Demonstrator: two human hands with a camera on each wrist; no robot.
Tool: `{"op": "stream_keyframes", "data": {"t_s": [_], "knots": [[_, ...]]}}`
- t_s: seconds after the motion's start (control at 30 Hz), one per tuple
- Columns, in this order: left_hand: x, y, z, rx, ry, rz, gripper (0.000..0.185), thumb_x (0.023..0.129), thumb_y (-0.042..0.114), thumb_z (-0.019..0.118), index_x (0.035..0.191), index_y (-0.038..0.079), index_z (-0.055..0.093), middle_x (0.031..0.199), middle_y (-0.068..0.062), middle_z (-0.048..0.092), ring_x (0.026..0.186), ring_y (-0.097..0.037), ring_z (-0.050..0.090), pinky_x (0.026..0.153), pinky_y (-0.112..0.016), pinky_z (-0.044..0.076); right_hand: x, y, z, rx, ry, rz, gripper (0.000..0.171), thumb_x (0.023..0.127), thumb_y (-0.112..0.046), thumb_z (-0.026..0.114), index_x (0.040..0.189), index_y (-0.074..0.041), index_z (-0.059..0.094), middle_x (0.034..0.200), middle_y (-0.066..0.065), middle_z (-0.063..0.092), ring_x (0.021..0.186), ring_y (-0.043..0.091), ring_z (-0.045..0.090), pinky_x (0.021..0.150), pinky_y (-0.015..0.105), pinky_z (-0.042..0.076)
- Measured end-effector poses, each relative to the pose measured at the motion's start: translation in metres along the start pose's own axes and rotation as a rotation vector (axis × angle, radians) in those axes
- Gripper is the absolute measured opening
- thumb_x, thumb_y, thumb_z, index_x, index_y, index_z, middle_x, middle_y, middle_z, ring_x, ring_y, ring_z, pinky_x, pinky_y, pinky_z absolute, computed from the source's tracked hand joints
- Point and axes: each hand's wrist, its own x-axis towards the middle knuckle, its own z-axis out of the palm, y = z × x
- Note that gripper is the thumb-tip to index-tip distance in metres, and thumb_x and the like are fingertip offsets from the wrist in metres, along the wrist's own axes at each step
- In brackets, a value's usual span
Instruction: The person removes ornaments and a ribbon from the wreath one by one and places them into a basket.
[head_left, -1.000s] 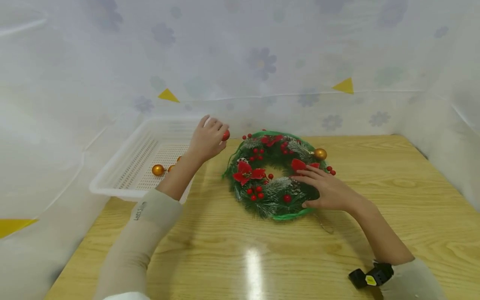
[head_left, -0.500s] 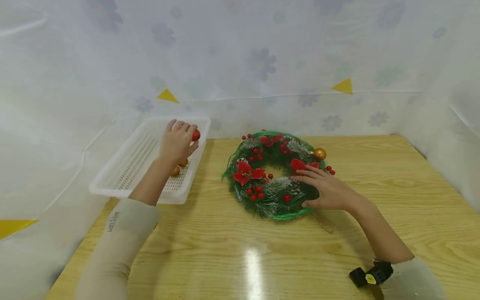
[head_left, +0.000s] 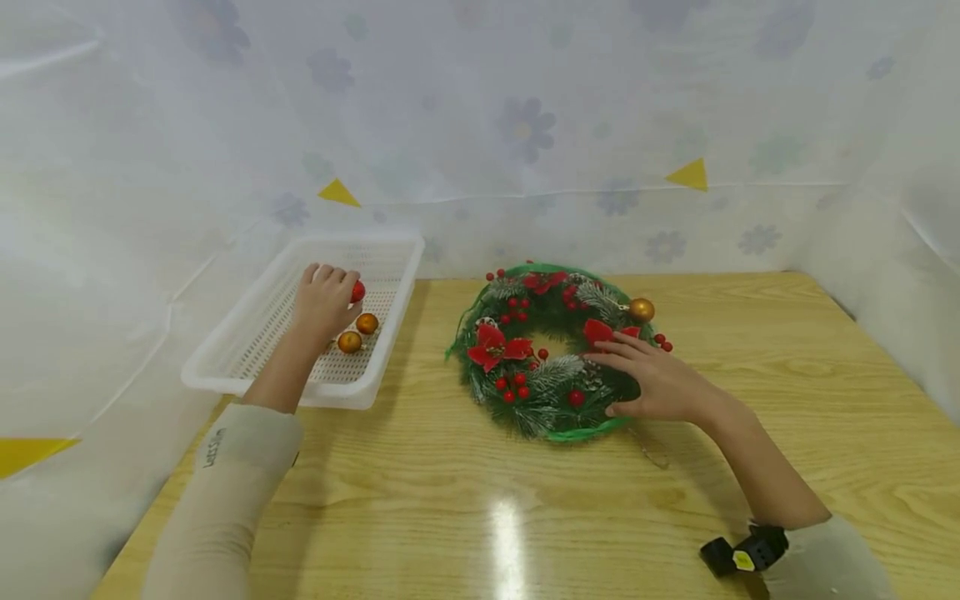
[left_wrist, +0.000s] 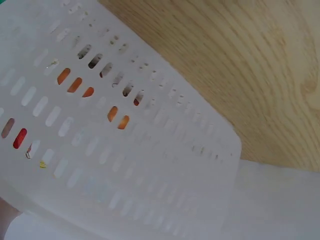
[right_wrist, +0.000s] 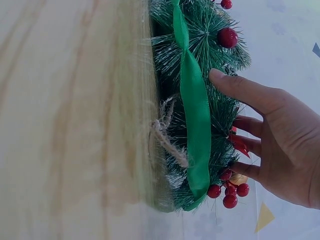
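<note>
My left hand (head_left: 321, 304) is down in the white plastic basket (head_left: 341, 395), its fingers curled over a red ball ornament (head_left: 358, 291). Two gold ball ornaments (head_left: 350, 342) lie beside it on the basket floor. In the left wrist view the slotted basket wall (left_wrist: 165, 155) hides most of that hand, with red and orange showing through the slots. My right hand (head_left: 660, 379) rests on the right side of a green Christmas wreath (head_left: 551, 383), fingers extended and spread. Red poinsettias (head_left: 491, 347), berries and a gold ball (head_left: 641, 310) decorate the wreath.
Both the basket and the wreath stand on a wood-grain table (head_left: 450, 500), the basket at the back left. A green ribbon (right_wrist: 196, 105) and a twine loop (right_wrist: 167, 135) show at the wreath's near edge. Flower-patterned white sheeting (head_left: 525, 100) encloses the table.
My left hand has moved left and down with the red ball ornament, from near the basket's right rim into the basket. The right hand and the wreath have stayed in place.
</note>
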Motion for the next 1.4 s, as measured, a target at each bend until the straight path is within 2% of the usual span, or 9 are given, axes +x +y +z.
{"op": "stream_keyframes", "data": {"t_s": [0.17,0.27,0.37,0.57,0.73,1.03,1.23,1.4], "knots": [[-0.006,-0.001,0.008,0.047,-0.089,0.02,0.045,0.083,0.026,0.067,0.115,-0.004,0.053,0.108,-0.021,0.058,0.104,-0.036,0.049,0.098,-0.048,0.031,0.0,0.0,0.0,0.0,-0.004,0.005,0.073,0.076,-0.039,0.073,0.137,-0.009,0.044,0.14,0.018,0.035,0.129,0.044,0.022,0.093,0.064,0.028],[-0.008,0.0,0.013,0.086,-0.128,0.067,0.048,0.083,0.029,0.068,0.116,-0.003,0.053,0.11,-0.019,0.058,0.106,-0.034,0.049,0.098,-0.047,0.032,0.0,0.0,0.0,0.002,-0.007,0.009,0.073,0.076,-0.038,0.073,0.137,-0.008,0.044,0.141,0.018,0.035,0.129,0.044,0.021,0.094,0.064,0.028],[-0.009,0.001,0.019,0.073,-0.152,0.127,0.047,0.082,0.029,0.07,0.115,-0.001,0.055,0.109,-0.017,0.059,0.106,-0.033,0.049,0.099,-0.046,0.032,0.0,0.001,0.0,-0.001,-0.011,0.011,0.074,0.076,-0.038,0.073,0.137,-0.008,0.044,0.141,0.018,0.035,0.129,0.044,0.021,0.094,0.064,0.028],[-0.01,0.003,0.031,-0.038,-0.132,0.24,0.041,0.077,0.023,0.075,0.108,0.001,0.058,0.103,-0.016,0.06,0.102,-0.034,0.051,0.097,-0.047,0.034,-0.001,0.002,0.001,0.01,0.0,0.01,0.074,0.075,-0.038,0.074,0.136,-0.009,0.044,0.141,0.017,0.035,0.129,0.043,0.021,0.094,0.064,0.028],[-0.01,0.002,0.038,-0.07,-0.108,0.301,0.035,0.076,0.018,0.076,0.102,0.001,0.061,0.097,-0.016,0.062,0.098,-0.035,0.053,0.093,-0.047,0.037,-0.001,0.003,0.003,-0.002,0.024,-0.007,0.075,0.073,-0.037,0.076,0.135,-0.009,0.045,0.139,0.018,0.037,0.128,0.045,0.023,0.092,0.064,0.03],[-0.01,0.003,0.04,-0.087,-0.13,0.338,0.031,0.073,0.017,0.078,0.095,0.003,0.061,0.092,-0.014,0.062,0.094,-0.033,0.055,0.09,-0.046,0.04,0.001,0.002,0.001,-0.002,-0.016,0.007,0.075,0.075,-0.037,0.074,0.137,-0.009,0.043,0.141,0.016,0.034,0.13,0.042,0.02,0.094,0.063,0.028],[-0.009,0.003,0.039,-0.078,-0.156,0.327,0.03,0.074,0.018,0.077,0.094,0.004,0.062,0.091,-0.014,0.062,0.095,-0.033,0.055,0.089,-0.046,0.04,0.001,0.002,0.001,-0.006,-0.016,0.01,0.075,0.075,-0.035,0.075,0.137,-0.009,0.043,0.141,0.016,0.034,0.131,0.042,0.02,0.095,0.063,0.027],[-0.011,0.002,0.039,-0.112,-0.194,0.308,0.033,0.072,0.021,0.079,0.097,0.006,0.063,0.093,-0.011,0.062,0.096,-0.032,0.055,0.09,-0.047,0.04,0.001,0.001,0.0,-0.003,-0.017,0.012,0.075,0.075,-0.035,0.075,0.137,-0.009,0.043,0.141,0.016,0.035,0.13,0.042,0.02,0.095,0.063,0.027]]}}
